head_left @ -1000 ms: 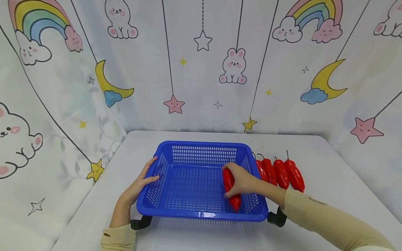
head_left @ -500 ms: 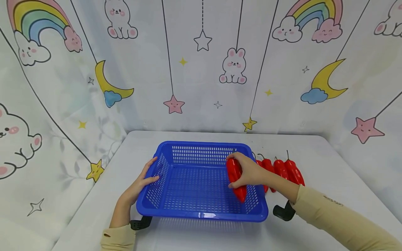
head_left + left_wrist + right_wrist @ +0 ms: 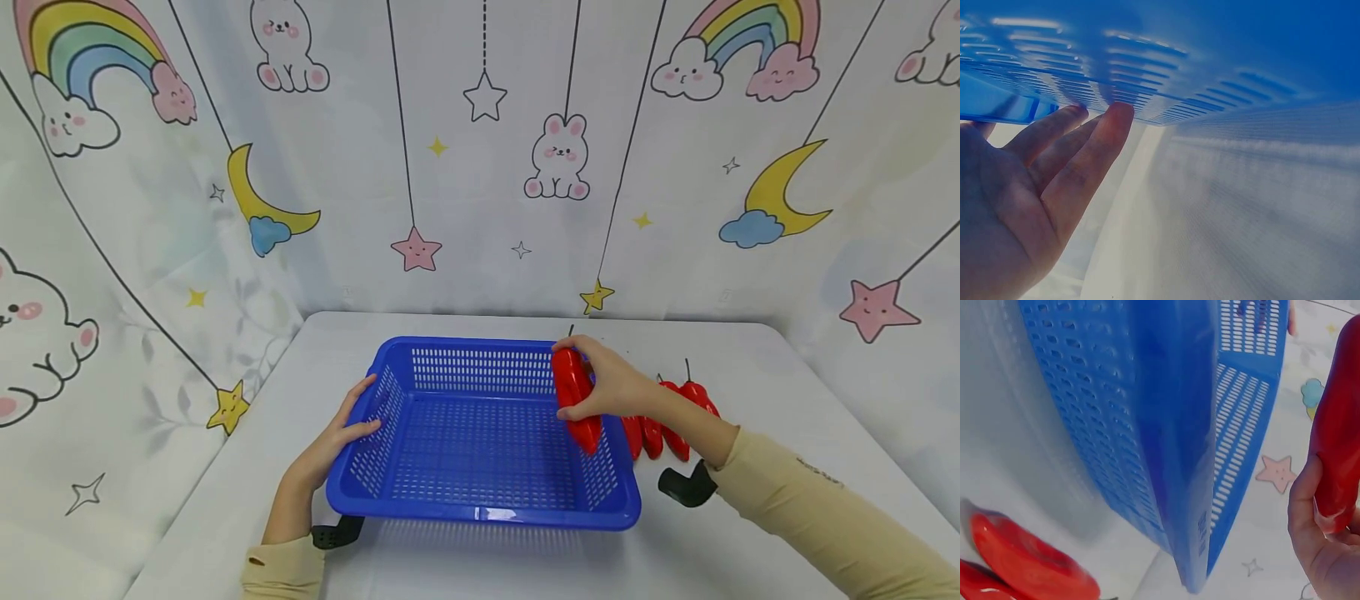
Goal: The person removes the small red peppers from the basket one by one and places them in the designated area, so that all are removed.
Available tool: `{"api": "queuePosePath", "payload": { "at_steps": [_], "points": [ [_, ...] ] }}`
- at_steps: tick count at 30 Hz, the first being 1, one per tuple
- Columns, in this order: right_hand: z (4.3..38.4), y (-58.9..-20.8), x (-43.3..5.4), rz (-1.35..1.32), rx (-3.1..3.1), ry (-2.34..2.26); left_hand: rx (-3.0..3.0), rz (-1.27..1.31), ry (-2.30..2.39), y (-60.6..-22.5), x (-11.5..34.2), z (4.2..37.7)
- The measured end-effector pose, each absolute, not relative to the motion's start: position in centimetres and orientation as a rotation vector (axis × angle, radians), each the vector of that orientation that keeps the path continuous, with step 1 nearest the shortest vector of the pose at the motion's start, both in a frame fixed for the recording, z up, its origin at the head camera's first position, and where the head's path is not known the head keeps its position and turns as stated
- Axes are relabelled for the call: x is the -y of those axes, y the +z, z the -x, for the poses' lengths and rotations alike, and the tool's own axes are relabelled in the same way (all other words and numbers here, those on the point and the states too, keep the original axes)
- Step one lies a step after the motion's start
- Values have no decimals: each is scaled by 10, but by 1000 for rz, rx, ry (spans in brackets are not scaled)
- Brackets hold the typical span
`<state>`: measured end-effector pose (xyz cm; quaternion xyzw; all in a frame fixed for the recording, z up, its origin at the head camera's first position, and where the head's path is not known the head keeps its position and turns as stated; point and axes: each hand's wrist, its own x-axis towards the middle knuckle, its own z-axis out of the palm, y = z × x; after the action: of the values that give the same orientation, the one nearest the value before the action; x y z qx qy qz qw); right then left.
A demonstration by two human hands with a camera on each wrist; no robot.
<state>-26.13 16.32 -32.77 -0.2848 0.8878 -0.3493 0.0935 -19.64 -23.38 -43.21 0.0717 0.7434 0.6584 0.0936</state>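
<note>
My left hand (image 3: 327, 446) holds the left rim of a blue plastic basket (image 3: 480, 515), its thumb over the edge. In the left wrist view, fingers (image 3: 1085, 169) reach under the rim to the slotted outer wall. My right hand (image 3: 611, 379) grips a glossy red chili pepper (image 3: 573, 379), stem up and tilted, above the basket's right side. The right wrist view shows the thumb against this pepper (image 3: 1338, 425). Several more red chili peppers (image 3: 678, 442) lie side by side on the table right of the basket, partly hidden by the right forearm.
A white-covered table (image 3: 420, 562) bears the basket. Behind it hangs a pale backdrop (image 3: 480, 208) printed with rabbits, stars and moons. Dark wrist-worn devices sit at the left wrist (image 3: 337, 533) and right wrist (image 3: 688, 485).
My right hand has lifted the chili pepper from low inside the basket, up and to the right, toward the right rim. The left hand and basket have stayed in place.
</note>
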Motion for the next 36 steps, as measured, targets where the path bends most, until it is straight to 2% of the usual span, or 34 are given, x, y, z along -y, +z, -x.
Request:
{"api": "queuePosePath", "payload": {
  "at_steps": [23,36],
  "points": [
    [273,-323,-219,640,-2736,-1071,-2195,-210,1958,-431,234,197],
    [277,-324,-256,611,-2809,-1001,-2182,-218,1968,-432,234,197]
  ]
}}
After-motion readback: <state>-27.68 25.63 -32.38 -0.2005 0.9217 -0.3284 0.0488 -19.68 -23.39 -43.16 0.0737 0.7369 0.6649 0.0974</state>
